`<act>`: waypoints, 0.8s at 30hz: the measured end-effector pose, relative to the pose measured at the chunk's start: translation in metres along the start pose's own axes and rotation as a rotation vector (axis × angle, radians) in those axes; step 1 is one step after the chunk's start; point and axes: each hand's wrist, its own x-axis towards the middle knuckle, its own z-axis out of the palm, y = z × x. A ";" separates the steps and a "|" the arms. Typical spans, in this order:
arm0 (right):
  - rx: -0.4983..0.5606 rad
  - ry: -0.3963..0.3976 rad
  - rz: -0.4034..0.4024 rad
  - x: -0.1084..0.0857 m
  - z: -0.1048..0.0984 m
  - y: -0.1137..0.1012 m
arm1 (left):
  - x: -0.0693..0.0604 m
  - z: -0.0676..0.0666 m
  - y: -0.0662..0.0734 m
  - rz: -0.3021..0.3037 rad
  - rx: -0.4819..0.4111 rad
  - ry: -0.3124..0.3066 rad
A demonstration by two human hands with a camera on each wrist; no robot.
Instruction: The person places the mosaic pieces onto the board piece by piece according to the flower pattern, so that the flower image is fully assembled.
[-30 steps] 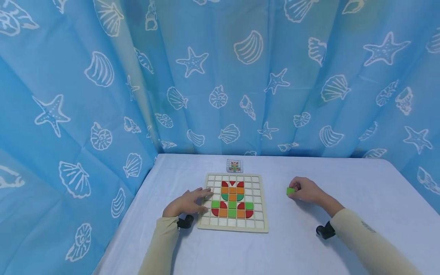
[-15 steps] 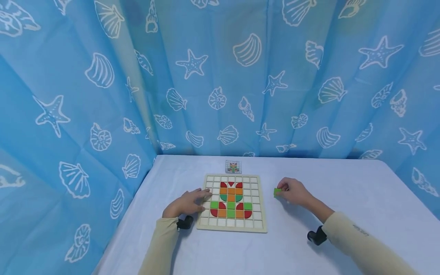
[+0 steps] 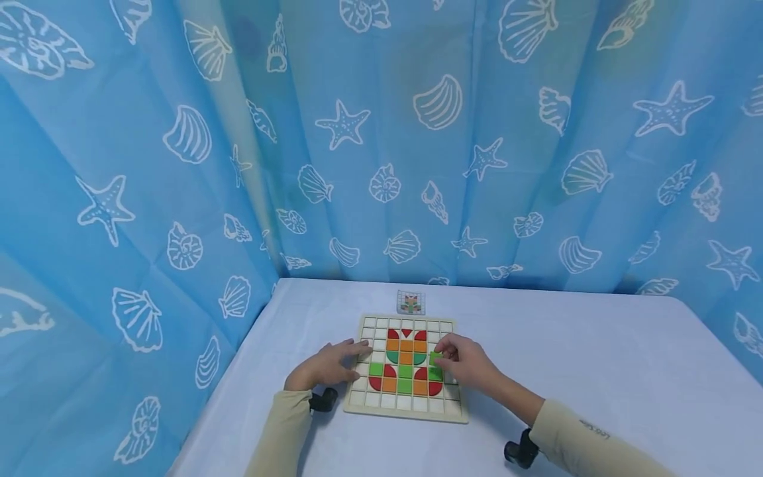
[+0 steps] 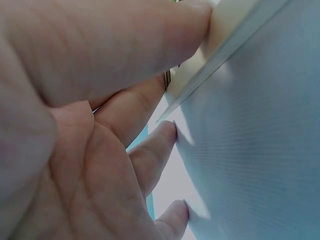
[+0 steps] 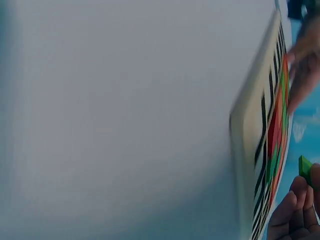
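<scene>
A green square tile (image 3: 436,358) is pinched between the thumb and fingers of my right hand (image 3: 469,364), over the right side of a wooden grid board (image 3: 405,416). The right wrist view shows the same green tile (image 5: 305,167) held clear of the board (image 5: 242,120). Red, orange and green tiles form a flower-like pattern among the board's white squares. My left hand (image 3: 324,366) rests at the board's left edge. Its fingers are spread and extended; in the left wrist view the thumb (image 4: 125,45) touches the rim, while some fingertips reach the cloth.
A small card (image 3: 411,303) with a similar coloured pattern lies just behind the board. White cloth (image 3: 566,358) covers the table. A blue curtain (image 3: 381,132) with shell and starfish prints hangs along the back and left side.
My right hand has carried the green tile leftward from the cloth to above the board. The left hand has stayed at the board's left edge. The head view has tilted slightly upward.
</scene>
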 end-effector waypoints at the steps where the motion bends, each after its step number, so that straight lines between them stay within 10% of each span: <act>1: 0.008 -0.006 -0.014 -0.003 0.004 -0.002 | 0.000 0.001 0.000 0.001 -0.002 -0.004; 24: -0.104 -0.208 -0.210 -0.038 0.051 -0.030 | -0.004 0.005 0.001 0.030 0.050 -0.011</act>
